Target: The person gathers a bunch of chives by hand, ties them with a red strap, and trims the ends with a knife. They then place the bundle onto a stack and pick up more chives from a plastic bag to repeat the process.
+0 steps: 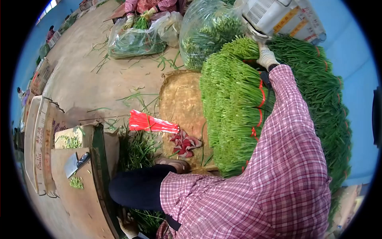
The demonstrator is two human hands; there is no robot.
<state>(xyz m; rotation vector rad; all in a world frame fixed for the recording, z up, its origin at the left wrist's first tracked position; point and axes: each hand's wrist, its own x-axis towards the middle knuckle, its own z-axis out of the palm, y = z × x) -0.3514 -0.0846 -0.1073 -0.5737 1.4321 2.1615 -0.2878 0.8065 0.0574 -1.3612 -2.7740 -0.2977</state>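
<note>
My right hand, in a pale knit glove, reaches to the far end of the tall stack of garlic chives. Its fingers close at the base of a grey, metal-looking curved piece beside a white plastic crate; what that piece is, I cannot tell. The stacked bundles carry red ties, and their pale cut ends face left. Low at the left, my gloved left hand is beside the wooden board, close to loose green leaves, its fingers slightly apart and partly in shadow.
A cleaver lies on the board by chopped bits. Red tie strips and a red-grey cloth are near a woven mat. Bagged greens stand ahead; another person's gloved hands handle greens beyond.
</note>
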